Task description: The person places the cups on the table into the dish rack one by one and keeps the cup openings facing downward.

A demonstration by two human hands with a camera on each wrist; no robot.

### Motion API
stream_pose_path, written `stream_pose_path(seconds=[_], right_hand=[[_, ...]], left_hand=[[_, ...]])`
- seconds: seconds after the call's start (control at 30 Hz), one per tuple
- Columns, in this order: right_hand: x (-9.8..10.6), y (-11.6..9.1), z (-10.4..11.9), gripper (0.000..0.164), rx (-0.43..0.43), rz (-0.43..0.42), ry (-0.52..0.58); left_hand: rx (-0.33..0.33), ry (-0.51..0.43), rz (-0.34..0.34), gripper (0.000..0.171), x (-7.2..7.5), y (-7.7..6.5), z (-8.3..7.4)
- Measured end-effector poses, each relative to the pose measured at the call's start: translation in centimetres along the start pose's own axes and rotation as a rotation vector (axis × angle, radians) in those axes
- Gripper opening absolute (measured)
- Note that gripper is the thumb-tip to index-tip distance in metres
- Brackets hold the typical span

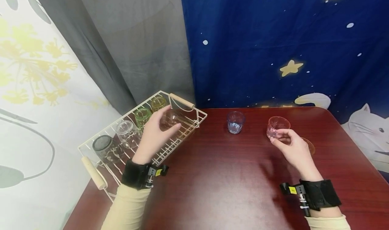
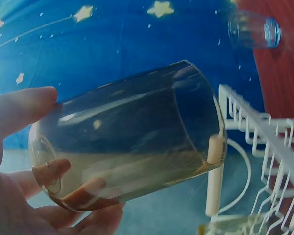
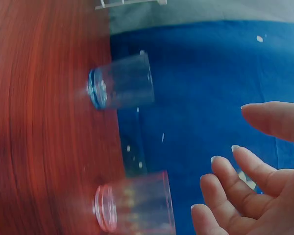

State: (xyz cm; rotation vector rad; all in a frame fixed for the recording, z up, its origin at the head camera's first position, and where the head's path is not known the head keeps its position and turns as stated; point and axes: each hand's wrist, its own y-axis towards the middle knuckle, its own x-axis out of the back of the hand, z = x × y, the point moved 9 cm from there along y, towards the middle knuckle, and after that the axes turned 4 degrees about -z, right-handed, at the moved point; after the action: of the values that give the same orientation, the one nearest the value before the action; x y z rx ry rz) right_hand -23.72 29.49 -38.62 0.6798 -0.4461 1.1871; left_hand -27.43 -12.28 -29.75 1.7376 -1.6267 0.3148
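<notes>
My left hand (image 1: 156,132) grips a brown-tinted clear drinking glass (image 2: 127,142) near its base, thumb on one side and fingers round the other. The glass is tilted sideways over a white wire dish rack (image 1: 172,150). My right hand (image 3: 255,191) has loosely bent, spread fingers with nothing between them. It overlaps a pink glass (image 1: 278,123) in the head view, while the right wrist view shows space between them. That pink glass stands upright on the table, and a blue glass (image 1: 235,122) stands to its left.
In the rack sit a grey glass (image 1: 103,145), a clear glass (image 1: 126,130), a green glass (image 1: 142,117) and a yellow glass (image 1: 158,103). Wooden handles (image 1: 182,101) top the rack's ends. An amber see-through item (image 1: 310,146) is partly hidden behind my right hand. Curtains hang behind the table.
</notes>
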Motion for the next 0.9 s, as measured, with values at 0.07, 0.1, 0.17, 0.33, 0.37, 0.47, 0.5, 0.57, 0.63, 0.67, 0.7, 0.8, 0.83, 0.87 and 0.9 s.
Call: stream_pose_path(seconds=[0.07, 0.1, 0.17, 0.33, 0.37, 0.47, 0.5, 0.57, 0.63, 0.67, 0.7, 0.8, 0.83, 0.87, 0.9], right_hand=[[0.5, 0.0, -0.7, 0.047, -0.014, -0.004, -0.018], [0.7, 0.1, -0.9, 0.048, -0.018, -0.009, -0.024], [1.1, 0.1, -1.5, 0.047, -0.025, -0.026, -0.055], [1.7, 0.3, -3.0, 0.048, -0.053, -0.050, -0.139], [1.7, 0.3, -3.2, 0.049, -0.061, -0.045, -0.151], [1.5, 0.3, -4.0, 0.052, -0.088, -0.013, -0.183], [1.4, 0.4, -4.2, 0.053, -0.091, -0.002, -0.190], [1.3, 0.4, -4.5, 0.054, -0.095, 0.020, -0.202], [1.3, 0.4, -4.8, 0.054, -0.090, 0.036, -0.212], [1.3, 0.4, -4.9, 0.054, -0.087, 0.042, -0.216], [1.2, 0.4, -5.1, 0.054, -0.082, 0.044, -0.223], [1.1, 0.4, -5.3, 0.050, -0.055, 0.048, -0.254], [1.1, 0.4, -5.3, 0.049, -0.047, 0.050, -0.266], [1.0, 0.4, -5.3, 0.047, -0.040, 0.048, -0.278], [1.0, 0.4, -5.3, 0.045, -0.033, 0.043, -0.291]], left_hand=[[0.013, 0.015, -0.005, 0.073, 0.6, -0.1, 0.3], [0.017, 0.020, -0.009, 0.073, 0.9, -0.2, 0.5], [0.023, 0.039, -0.017, 0.074, 1.6, -0.4, 0.9], [0.028, 0.093, -0.020, 0.074, 3.1, -0.9, 1.9], [0.028, 0.105, -0.018, 0.074, 3.3, -1.0, 2.1], [0.032, 0.133, -0.002, 0.073, 4.0, -1.5, 2.9], [0.033, 0.144, 0.005, 0.073, 4.2, -1.7, 3.1], [0.037, 0.167, 0.020, 0.072, 4.5, -2.2, 3.5], [0.038, 0.186, 0.029, 0.072, 4.9, -2.7, 3.7], [0.038, 0.195, 0.030, 0.072, 5.1, -3.0, 3.8], [0.035, 0.209, 0.031, 0.072, 5.2, -3.2, 3.9], [0.046, 0.234, 0.023, 0.072, 5.8, -4.0, 4.3], [0.048, 0.242, 0.018, 0.071, 6.0, -4.2, 4.4], [0.056, 0.253, 0.013, 0.071, 6.3, -4.4, 4.6], [0.069, 0.260, 0.012, 0.072, 6.5, -4.6, 4.8]])
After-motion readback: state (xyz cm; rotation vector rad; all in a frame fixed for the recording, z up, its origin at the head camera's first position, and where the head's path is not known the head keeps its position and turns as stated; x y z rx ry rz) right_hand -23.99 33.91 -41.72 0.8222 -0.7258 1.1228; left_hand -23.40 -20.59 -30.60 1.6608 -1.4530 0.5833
